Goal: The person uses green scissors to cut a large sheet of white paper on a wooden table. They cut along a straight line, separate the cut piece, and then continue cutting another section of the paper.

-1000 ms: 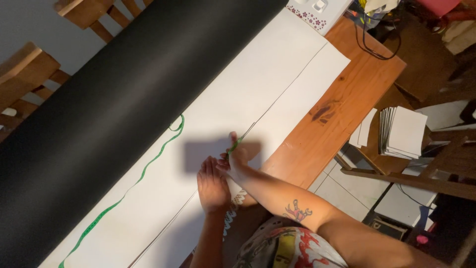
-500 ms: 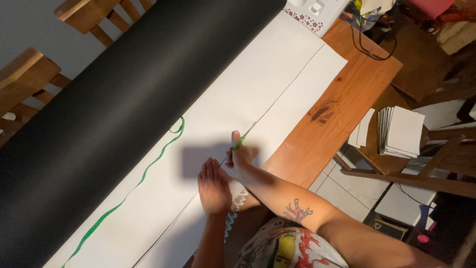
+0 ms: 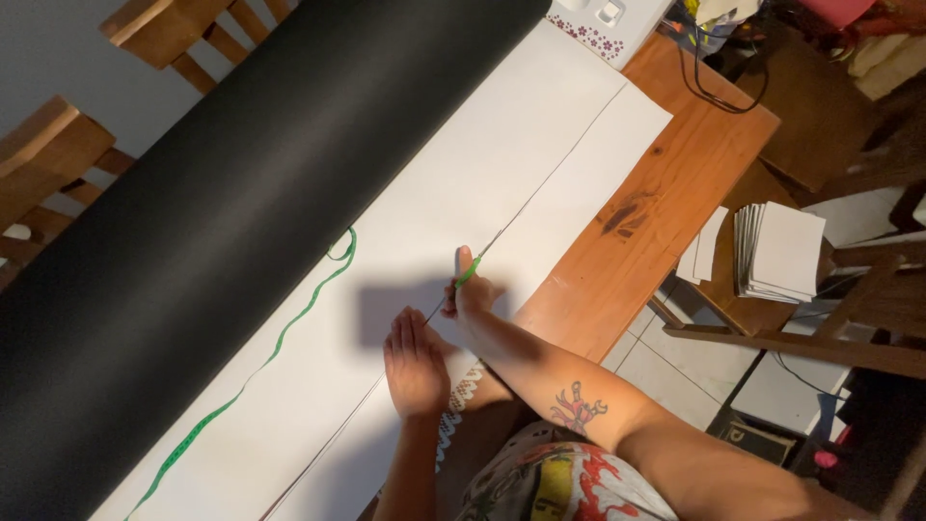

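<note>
We hold green-handled scissors (image 3: 467, 275) in our right hand (image 3: 473, 294), fingers clamped on them, cutting the white sheet (image 3: 502, 164) along its pencil line near the tabletop's (image 3: 675, 183) front edge. Our left hand (image 3: 415, 362) lies flat, fingers together — if it slips, we'd judge the cut could wander off the line.

The scene was recorded by a single head-worn camera, aimed steeply down from above the person's own chest. The table (image 3: 675, 193) was seen tilted, running diagonally across the frame. The hands were kept low and near the centre, at arm's length. Floor and chairs were caught at the edges.
</note>
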